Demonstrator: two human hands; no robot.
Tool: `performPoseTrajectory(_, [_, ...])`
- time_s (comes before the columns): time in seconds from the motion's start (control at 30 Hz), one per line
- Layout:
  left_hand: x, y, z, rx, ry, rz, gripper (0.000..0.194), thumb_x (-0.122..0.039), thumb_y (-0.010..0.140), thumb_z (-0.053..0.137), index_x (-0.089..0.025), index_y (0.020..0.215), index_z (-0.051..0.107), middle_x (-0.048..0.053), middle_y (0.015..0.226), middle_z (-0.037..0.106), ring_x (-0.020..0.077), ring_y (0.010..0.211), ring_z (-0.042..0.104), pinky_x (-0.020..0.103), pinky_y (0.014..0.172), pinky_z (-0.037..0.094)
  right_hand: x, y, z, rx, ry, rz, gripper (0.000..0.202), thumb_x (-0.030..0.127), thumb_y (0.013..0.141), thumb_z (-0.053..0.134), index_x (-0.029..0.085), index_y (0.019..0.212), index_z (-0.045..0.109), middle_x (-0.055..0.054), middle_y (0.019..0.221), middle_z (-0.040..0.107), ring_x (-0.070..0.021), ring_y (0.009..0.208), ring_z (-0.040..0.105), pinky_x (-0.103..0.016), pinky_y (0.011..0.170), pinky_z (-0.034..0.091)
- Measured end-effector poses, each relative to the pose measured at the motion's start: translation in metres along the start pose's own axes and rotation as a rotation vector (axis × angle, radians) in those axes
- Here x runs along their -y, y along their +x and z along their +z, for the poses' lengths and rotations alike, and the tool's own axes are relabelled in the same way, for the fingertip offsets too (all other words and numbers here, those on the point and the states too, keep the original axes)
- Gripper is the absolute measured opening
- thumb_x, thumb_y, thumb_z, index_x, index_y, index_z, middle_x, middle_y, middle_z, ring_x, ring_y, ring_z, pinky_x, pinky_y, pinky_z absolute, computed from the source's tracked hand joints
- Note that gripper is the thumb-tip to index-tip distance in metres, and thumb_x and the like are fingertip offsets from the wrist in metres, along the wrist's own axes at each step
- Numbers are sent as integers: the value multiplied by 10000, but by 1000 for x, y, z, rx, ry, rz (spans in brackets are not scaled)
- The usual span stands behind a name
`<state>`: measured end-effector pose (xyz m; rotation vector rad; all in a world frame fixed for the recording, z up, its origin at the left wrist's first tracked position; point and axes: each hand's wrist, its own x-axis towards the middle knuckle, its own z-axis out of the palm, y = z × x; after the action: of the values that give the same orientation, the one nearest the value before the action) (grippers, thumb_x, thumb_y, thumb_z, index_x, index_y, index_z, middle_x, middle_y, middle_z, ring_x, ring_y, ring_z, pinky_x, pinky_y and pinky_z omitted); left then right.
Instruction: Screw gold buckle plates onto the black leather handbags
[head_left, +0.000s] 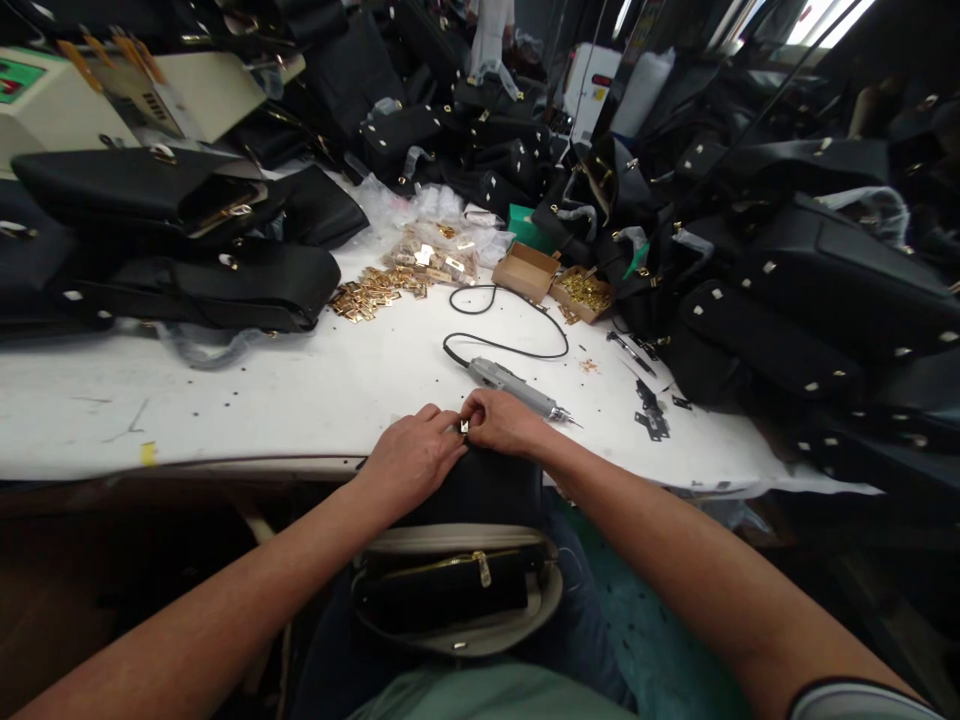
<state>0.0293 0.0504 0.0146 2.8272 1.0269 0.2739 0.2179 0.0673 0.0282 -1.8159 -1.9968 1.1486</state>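
A black handbag [487, 492] rests on my lap against the table edge, its mouth open toward me with a pale lining and a gold zipper [482, 566] inside. My left hand [415, 458] is closed over the bag's far flap, fingertips by a small gold metal fitting [464, 427]. With thumb and forefinger, my right hand [499, 420] pinches this fitting at the flap's edge. Just beyond my right hand lies a grey electric screwdriver [514, 386], its bit pointing right and its black cord looping back across the white tabletop [390, 370].
Gold fittings [371, 292] lie heaped beyond my hands, near a cardboard box [526, 270] and an open box of small gold parts [583, 292]. Black bags are piled left [225, 275] and right [847, 290]. Dark flat pieces [651, 412] and a thin tool [631, 353] lie right.
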Motion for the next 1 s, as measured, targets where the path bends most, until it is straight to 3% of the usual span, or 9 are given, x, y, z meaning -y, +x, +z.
performPoseTrajectory(0.17, [2,2,-4,9,-62,21,157,-268,956,582,-231,1019,722,80,1144,664,263,1069,569,387,803,496,3,1,-1,3,-22,39,282,119,668,704,176,941,664,3,751,683,-127,625,561,-228,549,370])
performPoseTrajectory(0.33, [5,-6,1,-41,-109,-2,226,-264,972,551,-278,1127,715,53,1325,628,264,1175,567,420,896,494,-8,-1,0,6,131,1,311,110,698,701,162,1003,670,23,731,681,-109,604,573,-208,553,403])
performPoseTrajectory(0.53, [0,-8,-2,-24,-76,6,218,-228,964,548,-252,1116,702,75,1242,661,253,1131,593,410,890,493,-10,-4,0,-81,94,-39,176,157,765,701,179,933,749,-2,749,704,-128,655,612,-231,630,447])
performPoseTrajectory(0.8, [-3,0,-9,21,-5,30,213,-217,974,496,-216,1078,682,83,1204,677,267,1089,608,424,853,509,-21,-6,10,-192,-20,-142,240,256,828,675,238,1037,792,-22,866,746,-154,774,655,-244,702,444])
performPoseTrajectory(1.0, [-2,-1,1,-57,45,23,277,-223,960,475,-224,1140,686,89,1191,703,277,1062,646,440,830,533,-18,-5,13,-208,-36,-116,244,285,816,699,256,1041,789,-18,888,764,-161,808,679,-231,701,457])
